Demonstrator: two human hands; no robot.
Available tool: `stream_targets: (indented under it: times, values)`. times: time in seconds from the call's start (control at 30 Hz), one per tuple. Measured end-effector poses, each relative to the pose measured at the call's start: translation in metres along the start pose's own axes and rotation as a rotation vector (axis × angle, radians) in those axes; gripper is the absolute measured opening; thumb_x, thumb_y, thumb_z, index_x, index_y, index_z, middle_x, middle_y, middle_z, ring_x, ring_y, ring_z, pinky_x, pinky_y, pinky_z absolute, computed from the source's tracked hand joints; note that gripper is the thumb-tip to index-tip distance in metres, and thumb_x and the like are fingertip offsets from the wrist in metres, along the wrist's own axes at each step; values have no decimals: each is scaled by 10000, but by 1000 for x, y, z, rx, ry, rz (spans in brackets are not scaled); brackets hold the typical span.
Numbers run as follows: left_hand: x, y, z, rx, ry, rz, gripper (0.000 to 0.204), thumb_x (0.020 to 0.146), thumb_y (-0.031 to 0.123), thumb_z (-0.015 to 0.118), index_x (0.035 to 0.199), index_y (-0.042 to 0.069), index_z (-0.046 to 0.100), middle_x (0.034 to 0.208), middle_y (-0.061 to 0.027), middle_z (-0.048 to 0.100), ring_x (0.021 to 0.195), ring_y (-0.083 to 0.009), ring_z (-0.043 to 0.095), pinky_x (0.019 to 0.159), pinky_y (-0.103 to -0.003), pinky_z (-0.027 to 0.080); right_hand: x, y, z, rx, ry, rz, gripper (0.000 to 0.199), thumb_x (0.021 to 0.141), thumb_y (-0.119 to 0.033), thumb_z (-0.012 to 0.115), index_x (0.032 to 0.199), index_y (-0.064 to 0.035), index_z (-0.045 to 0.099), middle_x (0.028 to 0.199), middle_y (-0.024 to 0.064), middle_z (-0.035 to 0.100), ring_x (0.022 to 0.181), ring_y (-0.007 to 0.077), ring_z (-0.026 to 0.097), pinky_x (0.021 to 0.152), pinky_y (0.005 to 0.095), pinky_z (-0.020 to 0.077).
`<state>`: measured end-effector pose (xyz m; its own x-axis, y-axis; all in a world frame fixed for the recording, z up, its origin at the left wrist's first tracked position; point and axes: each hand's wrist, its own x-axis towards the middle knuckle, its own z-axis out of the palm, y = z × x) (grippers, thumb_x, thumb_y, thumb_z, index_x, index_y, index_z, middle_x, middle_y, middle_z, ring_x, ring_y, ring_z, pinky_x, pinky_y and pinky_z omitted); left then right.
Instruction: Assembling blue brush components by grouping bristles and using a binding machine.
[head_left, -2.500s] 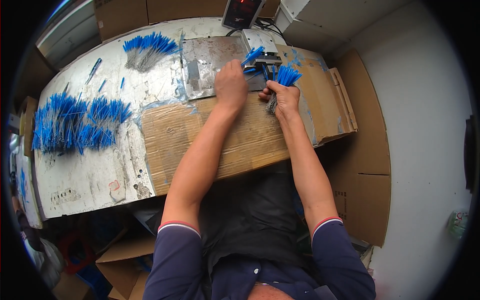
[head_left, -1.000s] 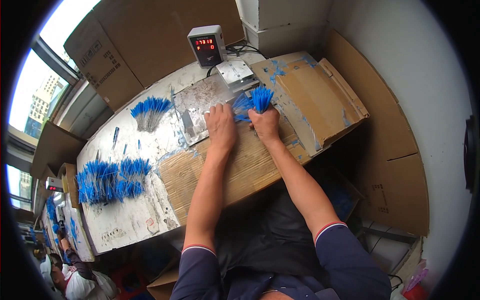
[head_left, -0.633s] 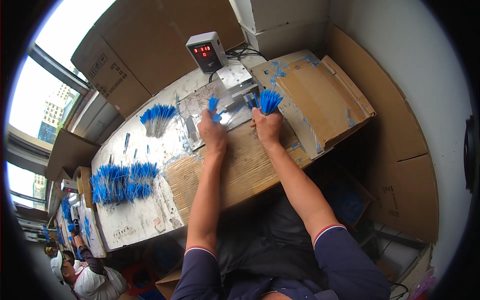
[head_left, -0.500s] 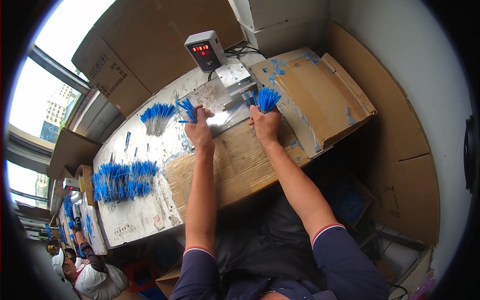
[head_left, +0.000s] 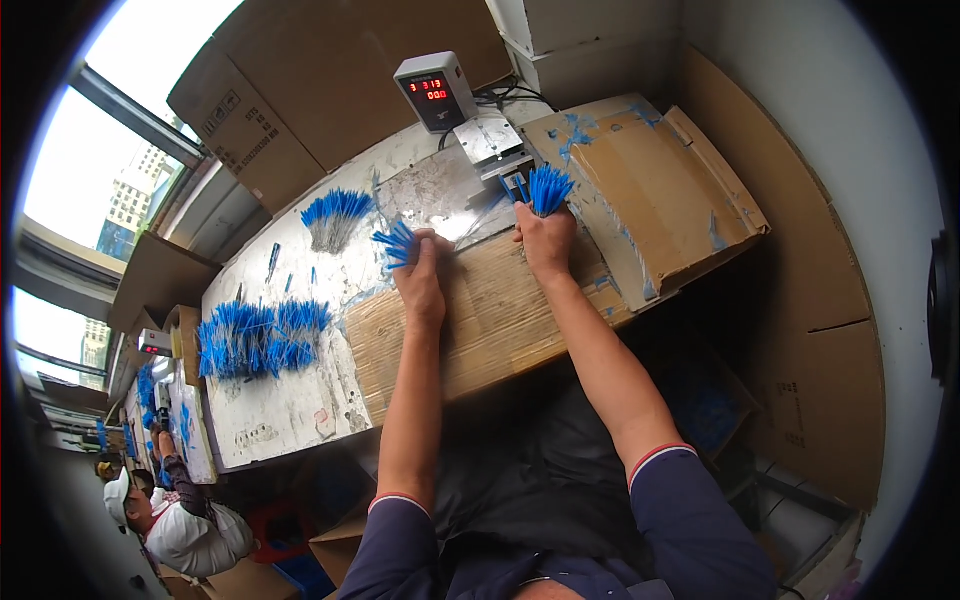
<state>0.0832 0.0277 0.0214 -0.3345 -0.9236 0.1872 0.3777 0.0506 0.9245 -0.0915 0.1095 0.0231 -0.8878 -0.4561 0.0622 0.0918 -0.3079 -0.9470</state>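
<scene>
My left hand [head_left: 424, 270] is closed around a small bunch of thin wires with blue ends [head_left: 396, 245], which fan out to the left above the cardboard sheet. A fuller bundle of blue-tipped wires [head_left: 550, 189] stands up out of my right hand [head_left: 547, 240], whose fingers are wrapped round its lower part. That hand is close to the small metal fixture [head_left: 492, 140] in front of the boxy grey device with a red lit display [head_left: 436, 92]. A few blue tips lie between the right-hand bundle and the fixture; whether they touch it I cannot tell.
Blue-tipped wires lie in a far pile [head_left: 336, 216] and a larger near pile [head_left: 262, 338] on the worn white table [head_left: 290, 425]. A flat cardboard sheet [head_left: 455, 340] covers its front. A taped cardboard box [head_left: 665, 190] stands right. Another person [head_left: 190, 530] works at far left.
My left hand has drawn back toward me with its bunch, away from the fixture. My right hand stays close to the fixture. The display's lit digits have changed, and the whole view has shifted slightly.
</scene>
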Motion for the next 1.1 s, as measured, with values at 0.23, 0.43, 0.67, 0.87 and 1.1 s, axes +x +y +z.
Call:
stream_targets:
  times: [0.23,0.43,0.67,0.87,1.1]
  values:
    - [-24,-3,-3,198,-129,-64,104,1036,53,547,1095,16,623,945,-62,654,780,-129,604,762,-264,518,3,7,-1,10,13,-28,121,833,-38,693,767,-20,592,638,29,601,484,109,572,436,264,492]
    - [4,5,3,354,24,-207,151,1008,124,600,1085,17,672,902,-25,664,643,-107,542,646,-250,464,1,7,1,91,36,-41,101,830,-14,675,778,-13,589,647,32,597,486,111,571,434,266,504]
    - [28,5,38,1328,-115,182,297,855,333,701,978,67,745,946,-149,704,889,-399,676,808,-483,516,2,6,-2,176,34,-18,101,830,-12,674,778,-25,589,647,26,595,490,111,569,431,268,502]
    - [30,7,58,1565,-219,271,261,873,284,705,960,38,683,1002,-150,664,909,-381,675,791,-487,522,0,-3,-1,200,41,-6,102,835,-20,677,784,-26,589,656,27,601,499,112,573,437,266,507]
    - [30,-2,41,1489,-182,225,205,925,176,634,1037,10,593,961,-229,679,848,-433,669,742,-533,507,0,-6,-3,251,57,37,112,833,-37,693,793,-16,591,669,40,609,508,117,581,444,263,521]
